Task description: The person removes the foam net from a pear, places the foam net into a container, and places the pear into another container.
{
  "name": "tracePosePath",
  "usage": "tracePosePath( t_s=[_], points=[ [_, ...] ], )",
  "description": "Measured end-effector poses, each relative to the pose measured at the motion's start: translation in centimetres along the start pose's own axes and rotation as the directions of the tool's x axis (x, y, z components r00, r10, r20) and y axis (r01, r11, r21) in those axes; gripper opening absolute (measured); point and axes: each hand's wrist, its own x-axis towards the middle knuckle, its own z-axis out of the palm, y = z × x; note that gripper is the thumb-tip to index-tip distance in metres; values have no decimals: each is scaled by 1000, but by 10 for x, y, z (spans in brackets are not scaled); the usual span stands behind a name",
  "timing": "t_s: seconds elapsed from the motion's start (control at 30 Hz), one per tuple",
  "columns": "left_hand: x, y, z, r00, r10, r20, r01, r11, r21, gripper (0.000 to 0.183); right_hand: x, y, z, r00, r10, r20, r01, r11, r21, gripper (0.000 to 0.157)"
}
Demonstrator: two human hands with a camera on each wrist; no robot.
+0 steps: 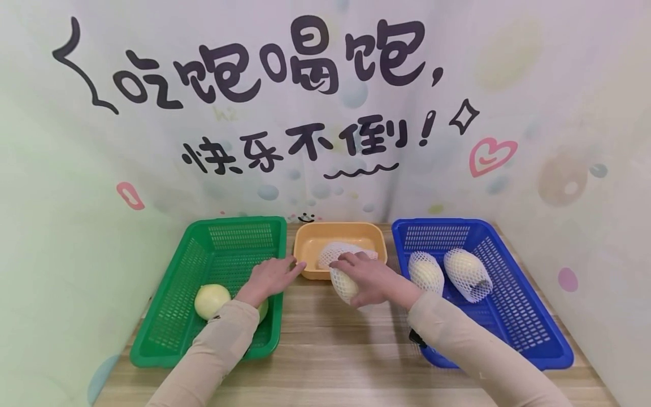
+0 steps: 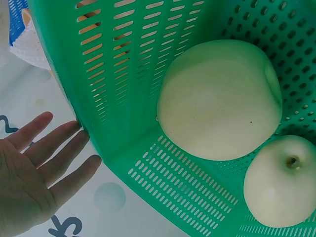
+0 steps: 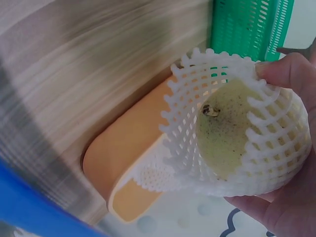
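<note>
My right hand [image 1: 373, 280] grips a pale yellow-green pear [image 3: 222, 131] in a white foam net [image 3: 276, 128], in front of the orange tray. The net's mouth is open, baring one speckled end of the pear in the right wrist view. My left hand [image 1: 269, 277] hangs by the right rim of the green basket [image 1: 282, 305], fingers spread and palm bare in the left wrist view. Two bare pears lie in that basket: one pear [image 1: 211, 302] at the left, the other pear [image 1: 263, 311] partly behind my left forearm.
An orange tray [image 1: 305, 271] stands between the baskets, with white foam netting [image 1: 333, 251] in it; whether that netting wraps anything cannot be told. At the right, a blue basket [image 1: 551, 345] holds two netted pears [image 1: 426, 271]. A printed cloth wall [image 1: 325, 192] rises behind the wooden table [image 1: 315, 362].
</note>
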Motion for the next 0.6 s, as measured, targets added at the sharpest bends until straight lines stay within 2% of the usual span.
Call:
tracePosePath(
  t_s=[0.2, 0.43, 0.6],
  points=[
    [0, 1, 0, 1000, -3, 0, 3, 1000, 4, 56, 4, -5, 9, 1000, -1, 10, 1, 1000, -13, 80],
    [-1, 0, 0, 1000, 0, 4, 0, 1000, -4, 56, 11, -10, 19, 997, 12, 73, -11, 1000, -23, 80],
    [0, -1, 0, 1000, 1, 7, -1, 1000, 6, 57, 14, -13, 27, 996, -10, 86, 12, 1000, -19, 81]
  ],
)
